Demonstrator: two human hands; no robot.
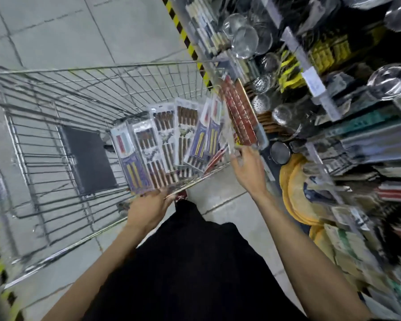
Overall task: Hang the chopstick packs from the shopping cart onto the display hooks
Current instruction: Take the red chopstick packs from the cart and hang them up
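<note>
My left hand (148, 205) grips the near ends of a fanned bundle of chopstick packs (167, 140), held above the wire shopping cart (56, 107). The packs are clear plastic with brown, yellow and red chopsticks inside. My right hand (247, 165) pinches the near end of a red chopstick pack (240, 114) at the right end of the fan, beside the cart's right rim. The display shelving (333, 89) with its hanging goods stands directly to the right; its hooks are too blurred to make out.
The cart's floor holds a dark panel (88, 158). On the right, racks carry metal strainers (245, 38), ladles, yellow-carded items and round yellow mats (294, 193). A yellow-black hazard strip (183, 35) runs along the shelf base on the grey tiled floor.
</note>
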